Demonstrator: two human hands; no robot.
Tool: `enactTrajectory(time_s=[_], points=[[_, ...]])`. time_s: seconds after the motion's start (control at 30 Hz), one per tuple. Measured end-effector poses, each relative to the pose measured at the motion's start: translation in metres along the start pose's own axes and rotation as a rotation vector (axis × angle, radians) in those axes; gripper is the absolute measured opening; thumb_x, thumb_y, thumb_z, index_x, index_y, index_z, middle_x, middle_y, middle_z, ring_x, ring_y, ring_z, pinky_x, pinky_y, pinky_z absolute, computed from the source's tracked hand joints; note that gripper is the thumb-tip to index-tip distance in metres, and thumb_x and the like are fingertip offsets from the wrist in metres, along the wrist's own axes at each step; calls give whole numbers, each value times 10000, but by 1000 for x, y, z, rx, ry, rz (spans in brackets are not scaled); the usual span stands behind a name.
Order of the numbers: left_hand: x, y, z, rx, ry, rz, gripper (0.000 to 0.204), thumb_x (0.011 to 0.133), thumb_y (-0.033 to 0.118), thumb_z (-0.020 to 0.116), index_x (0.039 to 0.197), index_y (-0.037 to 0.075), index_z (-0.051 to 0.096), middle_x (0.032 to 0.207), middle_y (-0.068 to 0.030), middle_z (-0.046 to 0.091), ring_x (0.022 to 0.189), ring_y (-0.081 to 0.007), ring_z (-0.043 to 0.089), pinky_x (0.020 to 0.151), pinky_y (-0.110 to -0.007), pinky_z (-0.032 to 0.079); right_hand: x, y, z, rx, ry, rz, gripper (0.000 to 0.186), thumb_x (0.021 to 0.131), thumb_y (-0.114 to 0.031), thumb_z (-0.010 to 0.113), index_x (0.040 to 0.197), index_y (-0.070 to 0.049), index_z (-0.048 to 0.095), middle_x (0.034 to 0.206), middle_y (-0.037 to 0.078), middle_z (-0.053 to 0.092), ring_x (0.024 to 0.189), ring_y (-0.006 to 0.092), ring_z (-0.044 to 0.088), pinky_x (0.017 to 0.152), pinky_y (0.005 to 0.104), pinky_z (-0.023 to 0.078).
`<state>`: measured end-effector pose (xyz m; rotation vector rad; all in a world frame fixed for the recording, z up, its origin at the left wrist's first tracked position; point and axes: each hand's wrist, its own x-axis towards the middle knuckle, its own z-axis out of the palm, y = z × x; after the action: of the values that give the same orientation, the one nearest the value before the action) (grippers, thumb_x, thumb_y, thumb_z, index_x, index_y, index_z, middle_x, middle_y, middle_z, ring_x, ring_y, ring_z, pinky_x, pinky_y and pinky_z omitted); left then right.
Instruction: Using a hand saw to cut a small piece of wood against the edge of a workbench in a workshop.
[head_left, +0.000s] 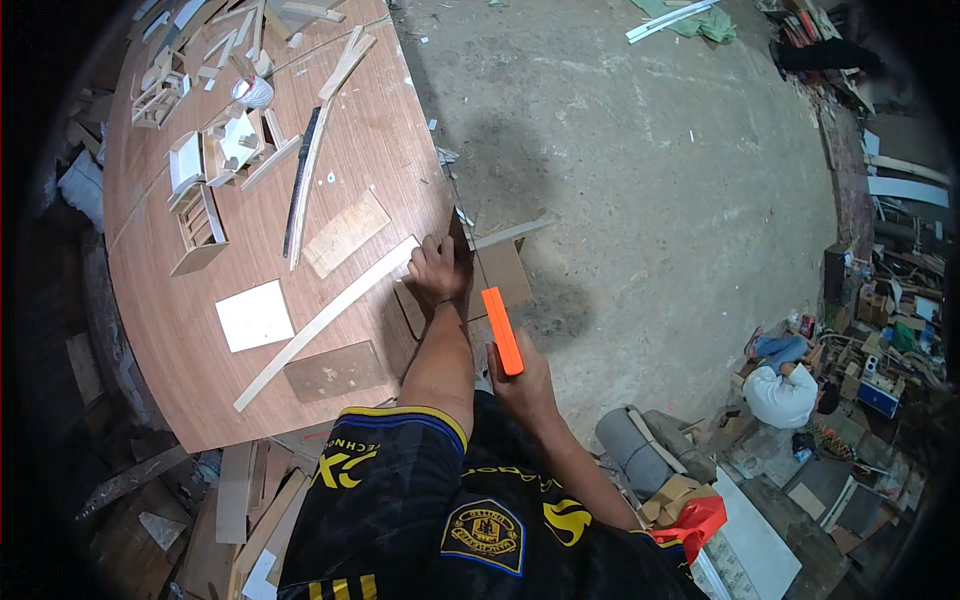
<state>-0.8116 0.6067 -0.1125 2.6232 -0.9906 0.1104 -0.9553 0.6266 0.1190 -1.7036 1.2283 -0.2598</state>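
Observation:
My left hand [440, 268] is closed at the table's edge, pressing and gripping the end of a long pale wooden strip [326, 322] that lies diagonally on the tabletop. My right hand [522, 385] grips an orange-handled saw [503, 330] just off the edge, its thin blade partly visible by my left hand. Near the strip lie a white square board [254, 315], a pale rectangular block [347, 233], a brown board [330, 370] and a dark straightedge [301, 185] beside slim battens. Below the edge is a brown cardboard piece [505, 265].
Small wooden furniture pieces [200, 230] and offcuts fill the table's [150, 330] far side. A seated person [780, 390] is at lower right beside piled materials [875, 330]. Grey rolls [630, 450] lie near my right arm; green cloth [700, 20] lies on the concrete floor [650, 190].

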Motion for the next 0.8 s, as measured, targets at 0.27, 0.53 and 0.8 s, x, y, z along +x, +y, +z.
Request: enactTrajectory(time_s=[0.27,0.53,0.8], points=[[-2,-17,28,139,127,-1,48,830,275,626,846,232,609,974,36,567,870,-227,541,686,-409,419,-53,-10,-28,-7,-54,109,236,904,-162,653,1024,-18,510,755,258,616,759,467,617,600,493,491],[1,-10,27,132,201,5,100,807,303,638,807,207,608,928,19,560,852,-235,543,693,-419,426,-87,-28,-49,-110,-105,117,239,899,-169,670,997,-24,507,723,232,615,696,446,625,570,478,488],[2,-9,22,229,192,-4,163,815,347,619,767,194,588,843,-27,542,821,-263,541,698,-424,432,-103,-52,-68,-101,-114,174,216,902,-150,676,963,-14,520,776,196,579,712,404,609,591,429,468]])
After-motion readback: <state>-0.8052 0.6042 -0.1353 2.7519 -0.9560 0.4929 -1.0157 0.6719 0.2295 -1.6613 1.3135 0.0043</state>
